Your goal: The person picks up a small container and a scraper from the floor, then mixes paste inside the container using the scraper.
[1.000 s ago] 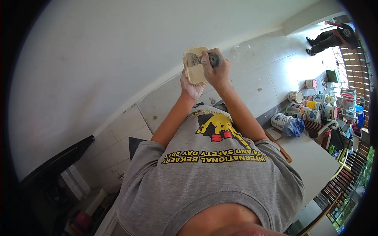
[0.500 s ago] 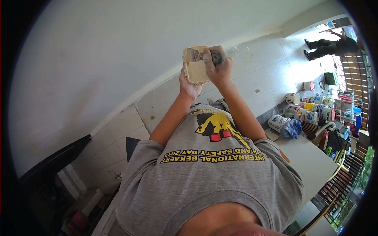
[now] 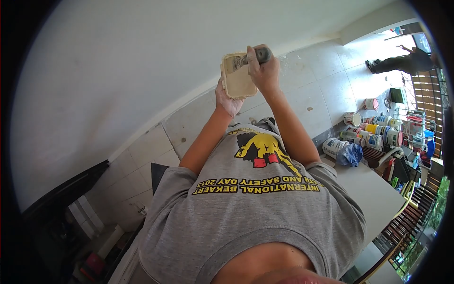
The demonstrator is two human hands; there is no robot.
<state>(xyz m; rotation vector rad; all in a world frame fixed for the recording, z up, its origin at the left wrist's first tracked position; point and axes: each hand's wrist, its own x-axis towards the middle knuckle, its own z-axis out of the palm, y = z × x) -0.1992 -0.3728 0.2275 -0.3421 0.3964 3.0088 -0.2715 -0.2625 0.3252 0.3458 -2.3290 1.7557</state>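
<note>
My left hand (image 3: 229, 100) supports a cream rectangular tray (image 3: 240, 84) from below, its fingers mostly hidden under it. Pale paste coats the inside and rim of the tray. Wrapped round the dark handle of a putty knife (image 3: 261, 55) is my right hand (image 3: 266, 71), at the tray's right edge. The knife's smeared metal blade (image 3: 237, 63) lies over the upper part of the tray, against the paste as far as I can see.
A pale wall (image 3: 118, 71) rises at the left, beside a tiled floor (image 3: 302, 99). Several paint buckets (image 3: 375, 141), a blue plastic bag (image 3: 350, 155) and a white table (image 3: 373, 194) are at the right. Another person (image 3: 402, 64) stands at the upper right.
My right hand and the knife have moved slightly up, and more of the paste in the tray shows. The other person has shifted position at the upper right.
</note>
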